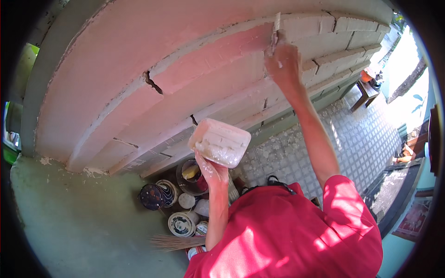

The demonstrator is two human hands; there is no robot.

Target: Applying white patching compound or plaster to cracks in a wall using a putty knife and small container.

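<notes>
My right hand reaches up to the wall, its fingers closed around what looks like a paintbrush, seen nearly edge-on. The whitish tip of the brush meets a raised band of the block-patterned wall. Lower down, my left hand supports a pale rectangular tub with rounded corners from beneath and the side. Whitish, wet-looking material coats the inside of the tub. Pinkish colour covers the wall left of the brush, while the blocks to the right look paler.
Below my left arm stand several paint buckets and cans, beside a broom. A small wooden bench is at the far right on the tiled floor. Dark grooves break up the wall's raised bands.
</notes>
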